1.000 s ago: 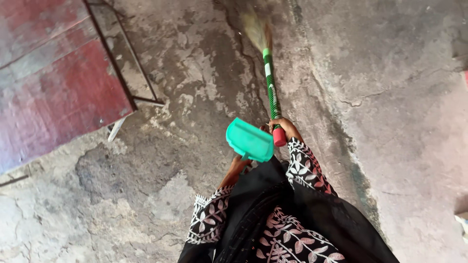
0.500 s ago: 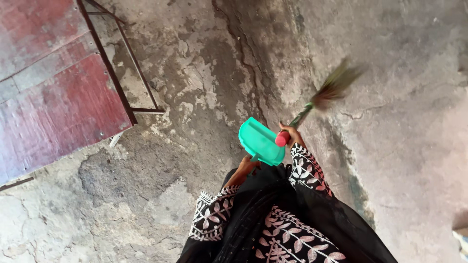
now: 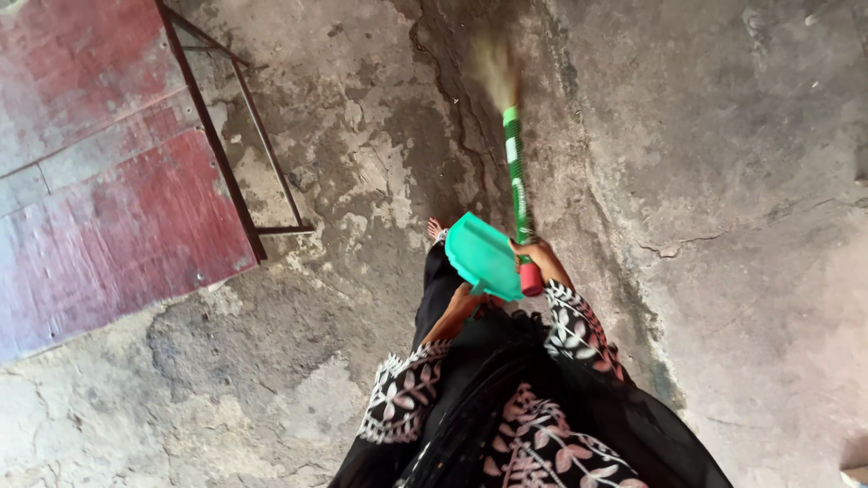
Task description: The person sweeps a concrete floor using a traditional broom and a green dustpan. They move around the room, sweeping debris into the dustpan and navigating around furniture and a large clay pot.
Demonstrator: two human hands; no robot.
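Right hand (image 3: 540, 257) grasps green-and-white striped broom handle with red end cap (image 3: 518, 185); left hand (image 3: 463, 303) grasps teal plastic dustpan (image 3: 482, 257) above cracked concrete floor (image 3: 741, 181).

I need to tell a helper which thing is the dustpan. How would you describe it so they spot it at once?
Start at the red board lying on the cracked concrete floor, then look right to the person in black. The dustpan is the flat teal plastic scoop in the left hand, beside the striped green broom, the only teal thing there.
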